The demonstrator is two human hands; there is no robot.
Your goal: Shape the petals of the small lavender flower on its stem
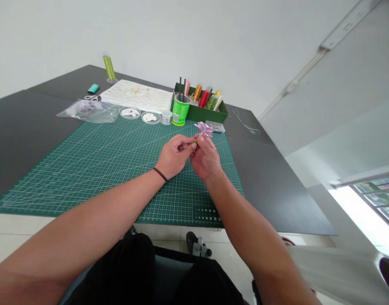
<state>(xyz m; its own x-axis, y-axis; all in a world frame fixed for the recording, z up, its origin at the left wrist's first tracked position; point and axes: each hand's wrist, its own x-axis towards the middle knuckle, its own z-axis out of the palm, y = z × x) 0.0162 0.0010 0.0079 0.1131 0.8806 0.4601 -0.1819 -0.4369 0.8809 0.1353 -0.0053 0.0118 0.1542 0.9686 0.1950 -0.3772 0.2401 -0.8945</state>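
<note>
A lilac artificial flower (204,128) with a short green stem is held above the cutting mat, its petals tilted up and away from me. My right hand (207,156) is closed around the flower's base, thumb on top. From the left, my left hand (175,154) pinches the green stem (196,141) just below the bloom, so the fingertips of both hands meet there. Part of the stem is hidden by my fingers. Just behind the bloom lies a small clear box (217,127).
Behind my hands stand a green can (180,111) with sticks and a green box (197,113) of coloured rolls. Two shallow dishes (130,112), a plastic bag (89,111), scissors (92,98) and a white foam board (150,95) lie further left. A green cutting mat (118,156) covers the near table.
</note>
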